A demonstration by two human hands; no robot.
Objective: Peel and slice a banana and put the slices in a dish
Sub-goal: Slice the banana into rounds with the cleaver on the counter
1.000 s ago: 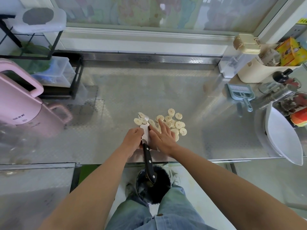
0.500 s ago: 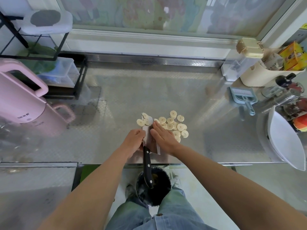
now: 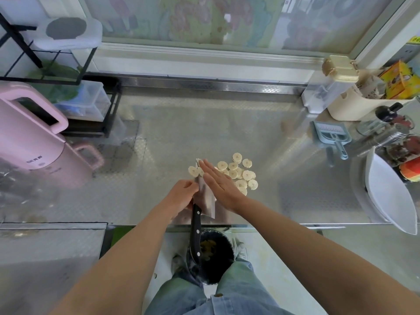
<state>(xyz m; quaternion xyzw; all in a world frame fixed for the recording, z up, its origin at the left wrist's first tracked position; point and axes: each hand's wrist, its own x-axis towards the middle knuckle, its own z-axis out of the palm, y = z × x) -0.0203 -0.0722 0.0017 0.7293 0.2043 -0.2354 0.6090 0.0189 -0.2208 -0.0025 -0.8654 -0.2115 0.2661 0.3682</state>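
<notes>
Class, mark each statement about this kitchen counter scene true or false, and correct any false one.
1. The banana slices lie on the metal counter. True.
2. The right hand is clenched in a fist. False: its fingers are straight, laid over the blade of the knife.
3. The knife's black handle points toward the person, past the counter's edge. True.
4. The white dish holds slices. False: none show in it; it sits far right, apart from them.
5. The pink appliance stands right of the slices. False: it stands on the left.
</notes>
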